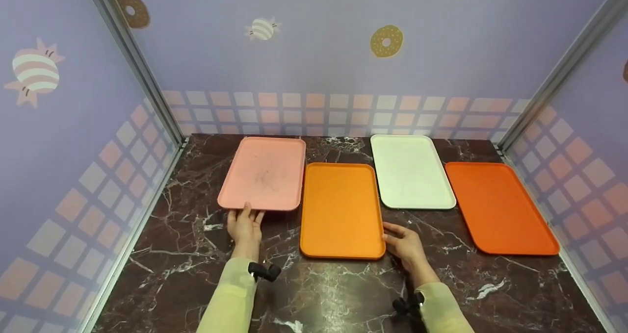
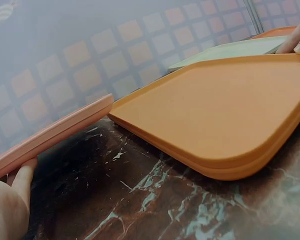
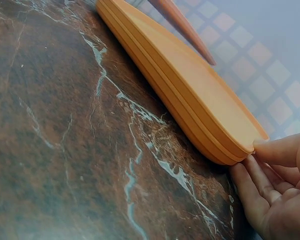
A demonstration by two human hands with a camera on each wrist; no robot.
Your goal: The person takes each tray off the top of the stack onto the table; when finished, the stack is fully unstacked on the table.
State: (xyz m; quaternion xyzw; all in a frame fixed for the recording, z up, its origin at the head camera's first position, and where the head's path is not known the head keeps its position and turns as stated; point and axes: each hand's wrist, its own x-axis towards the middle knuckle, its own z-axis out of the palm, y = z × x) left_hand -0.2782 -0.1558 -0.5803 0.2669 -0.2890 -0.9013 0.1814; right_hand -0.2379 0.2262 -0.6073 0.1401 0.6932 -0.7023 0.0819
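My left hand (image 1: pixel 245 227) holds the pink tray (image 1: pixel 265 173) by its front edge. That edge is raised off the table in the left wrist view, with fingers (image 2: pixel 24 180) bent beneath it. Dark smudges mark the tray's middle. At the yellow-orange tray (image 1: pixel 342 210), my right hand (image 1: pixel 406 247) pinches the right side near the front corner. The thumb (image 3: pixel 277 150) lies on the rim and the other fingers are below it. Seen from the side, this tray has doubled rim lines, as if trays are stacked.
A pale green-white tray (image 1: pixel 414 171) lies at the back right. Further right, a red-orange tray (image 1: pixel 500 208) lies close to the side wall. The dark marbled tabletop (image 1: pixel 333 294) is enclosed by patterned panels (image 1: pixel 319 68) at the back and sides.
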